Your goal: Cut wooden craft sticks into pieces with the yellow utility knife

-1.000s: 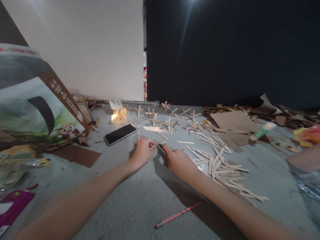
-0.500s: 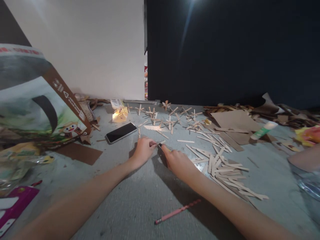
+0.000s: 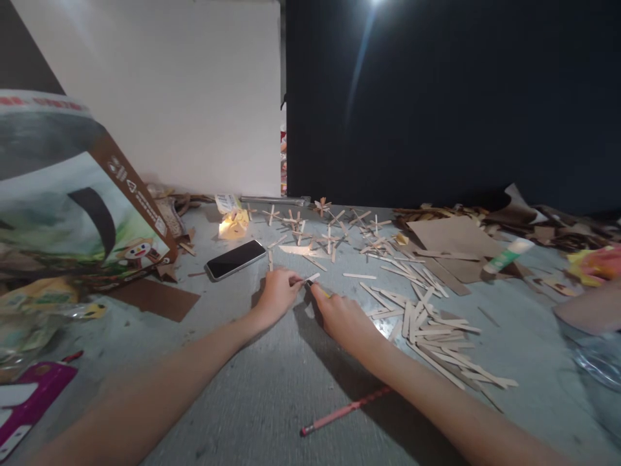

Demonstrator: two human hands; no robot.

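Observation:
My left hand (image 3: 277, 296) pinches a craft stick (image 3: 313, 277) between thumb and fingers, its pale end poking out to the right. My right hand (image 3: 345, 320) is closed around a slim tool (image 3: 311, 283) with a dark tip and a bit of yellow; most of it is hidden, so its kind is unclear. The tool's tip meets or nearly meets the stick. Beyond the hands lie several crossed craft sticks (image 3: 330, 238). To the right is a loose pile of craft sticks (image 3: 436, 336).
A phone (image 3: 235, 260) lies left of my hands, and a pink pencil (image 3: 339, 413) in front. At left stand a large printed bag (image 3: 58, 194) and a purple object (image 3: 41, 398). Rightward are cardboard (image 3: 456, 236), a glue stick (image 3: 508, 256) and another person's arm (image 3: 587, 307).
Both hands stay almost in place, with the tool still at the stick. The right hand and tool tip shift slightly. The view drifts a little.

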